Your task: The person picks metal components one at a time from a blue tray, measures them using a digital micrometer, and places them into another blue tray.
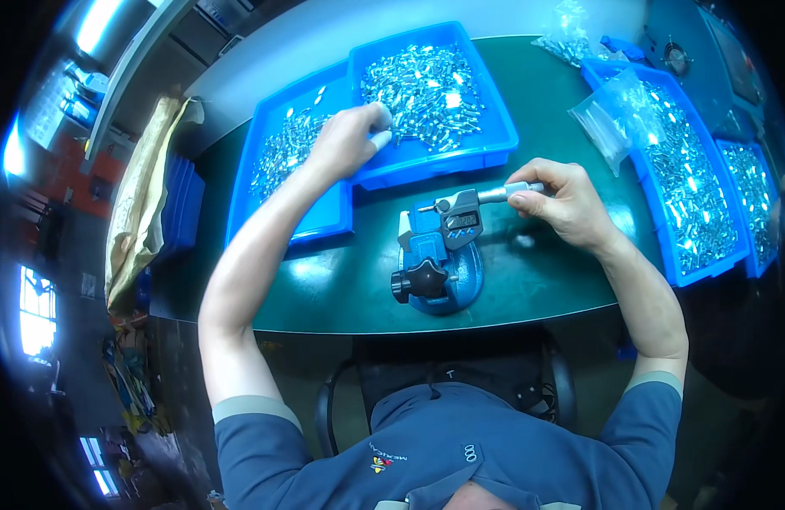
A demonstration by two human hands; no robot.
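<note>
My right hand (564, 202) grips the silver thimble of a digital micrometer (462, 217) between thumb and fingers. The micrometer is clamped in a blue stand (448, 285) with a black knob, and nothing shows plainly between its measuring faces. My left hand (350, 140), with white covers on its fingertips, is over the near left rim of a blue tray (486, 153) heaped with small shiny metal parts (426, 93). Its fingers are curled toward each other beside the heap; whatever they pinch is too small to make out.
Left of that tray, a second blue tray (324, 223) holds a smaller heap of metal parts. More blue trays (665, 246) of parts line the right side, with a clear plastic bag (605, 127) by them. Brown paper (142, 204) rises at the left edge of the green tabletop (546, 276).
</note>
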